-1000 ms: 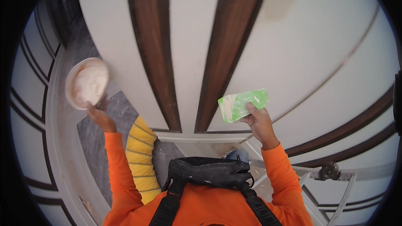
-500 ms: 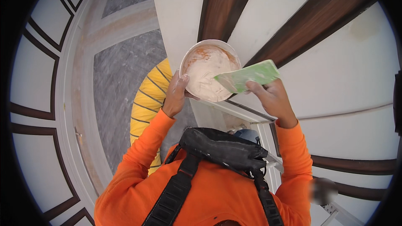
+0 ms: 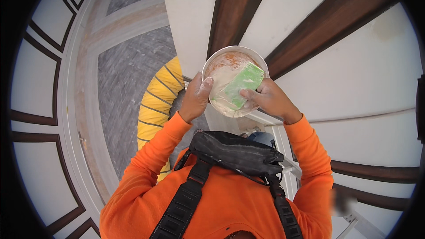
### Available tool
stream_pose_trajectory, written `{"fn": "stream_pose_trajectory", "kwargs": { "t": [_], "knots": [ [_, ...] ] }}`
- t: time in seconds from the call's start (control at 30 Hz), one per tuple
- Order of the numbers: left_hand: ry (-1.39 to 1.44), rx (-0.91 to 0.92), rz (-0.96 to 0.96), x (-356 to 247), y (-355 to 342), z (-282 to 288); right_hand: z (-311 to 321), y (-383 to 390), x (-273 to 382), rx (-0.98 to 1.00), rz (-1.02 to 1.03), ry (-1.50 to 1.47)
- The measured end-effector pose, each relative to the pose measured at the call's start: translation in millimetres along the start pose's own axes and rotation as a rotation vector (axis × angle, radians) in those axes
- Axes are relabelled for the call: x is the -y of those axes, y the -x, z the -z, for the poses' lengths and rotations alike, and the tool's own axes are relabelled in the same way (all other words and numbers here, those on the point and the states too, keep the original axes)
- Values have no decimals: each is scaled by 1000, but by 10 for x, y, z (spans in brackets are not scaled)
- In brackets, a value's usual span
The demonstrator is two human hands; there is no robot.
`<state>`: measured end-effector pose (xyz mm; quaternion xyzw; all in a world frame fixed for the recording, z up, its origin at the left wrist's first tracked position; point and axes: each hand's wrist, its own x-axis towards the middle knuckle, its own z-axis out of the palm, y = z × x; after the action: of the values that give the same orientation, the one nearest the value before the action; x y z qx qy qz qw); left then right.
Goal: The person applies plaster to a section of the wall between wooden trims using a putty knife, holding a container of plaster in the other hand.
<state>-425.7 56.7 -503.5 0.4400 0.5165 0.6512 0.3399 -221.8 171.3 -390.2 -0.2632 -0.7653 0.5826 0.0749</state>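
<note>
Putty is what we are going for now: we are pressing the green scraper (image 3: 241,84) down into the bowl (image 3: 234,81), where half a second ago its blade was only resting across the rim, and a second ago the two were held well apart, bowl out to our left, scraper up by the wall. So we judge that we are loading the blade again. Our left hand (image 3: 195,99) is gripping the bowl by its near rim, thumb hooked over the edge. Our right hand (image 3: 270,101) is closed on the scraper's lower end. The bowl is tilting toward us in front of our chest, and we are seeing pale putty smeared over its inside with rusty streaks near the top. Beyond it stands the white wall (image 3: 354,75) with brown strips; a yellow duct (image 3: 155,106) lies below left.
</note>
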Motion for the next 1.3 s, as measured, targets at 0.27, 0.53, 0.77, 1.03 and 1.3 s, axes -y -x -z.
{"fn": "stream_pose_trajectory", "kwargs": {
  "t": [0.27,0.53,0.77,1.03,1.3],
  "knots": [
    [-112,-8,86,-74,-30,-74,95,-86,-4,-3,-226,-237],
    [-121,-143,128,-52,-23,-187,76,-16,-394,-91,-177,-823],
    [30,-239,-64,247,92,542,396,890,-628,-420,320,-1151],
    [245,-723,49,-596,-812,1728,667,1306,-198,-1303,725,-586],
    [305,-565,-121,-1147,-2730,1777,959,725,402,-1681,942,403]
  ]
}}
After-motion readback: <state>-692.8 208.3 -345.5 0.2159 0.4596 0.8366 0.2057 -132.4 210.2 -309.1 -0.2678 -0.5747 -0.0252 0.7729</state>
